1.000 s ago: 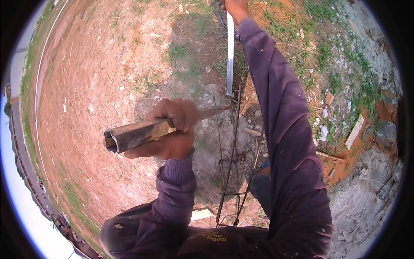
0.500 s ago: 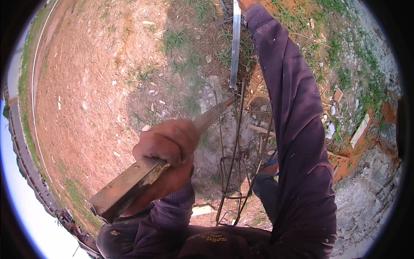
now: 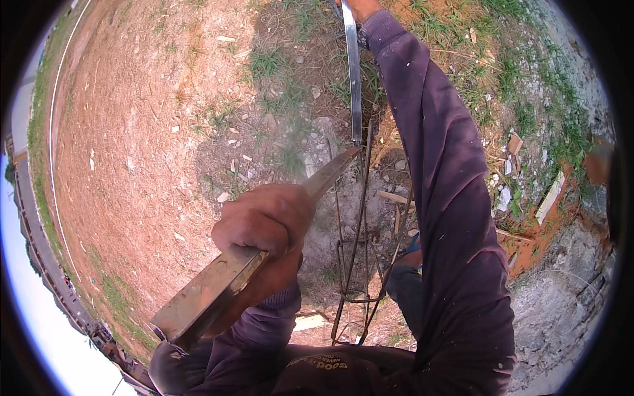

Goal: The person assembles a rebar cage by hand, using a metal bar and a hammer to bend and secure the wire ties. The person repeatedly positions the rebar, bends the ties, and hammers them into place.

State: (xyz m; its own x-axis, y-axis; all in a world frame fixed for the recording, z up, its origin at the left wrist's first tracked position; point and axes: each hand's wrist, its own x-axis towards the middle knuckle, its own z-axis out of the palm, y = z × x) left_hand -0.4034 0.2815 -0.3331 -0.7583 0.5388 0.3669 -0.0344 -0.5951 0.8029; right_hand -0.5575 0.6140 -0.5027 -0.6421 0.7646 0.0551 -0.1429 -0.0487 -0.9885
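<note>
My left hand (image 3: pixel 264 224) is closed around a worn, angular metal bar (image 3: pixel 205 294). The bar's wide, hollow-looking near end points toward the lower left, while its narrow far end reaches a tied rebar cage (image 3: pixel 356 237). At the top edge, my right hand (image 3: pixel 363 8), partly cut off, is closed at the upper end of a straight silver metal bar (image 3: pixel 353 82). That bar's lower end is close to the tip of the left bar, beside the upright rebar rods; whether they touch, I cannot tell.
Small wood scraps (image 3: pixel 396 197) and stones lie around the rebar. Grass tufts (image 3: pixel 267 61) grow on the dirt ground (image 3: pixel 132 132). Rough grey rubble or concrete (image 3: pixel 551 323) stands at the right. A blue-strapped foot (image 3: pixel 415 247) is next to the cage.
My left hand and its bar have shifted slightly right. My right hand and forearm have moved left, tilting the silver bar's upper end left, and its lower end sits slightly lower.
</note>
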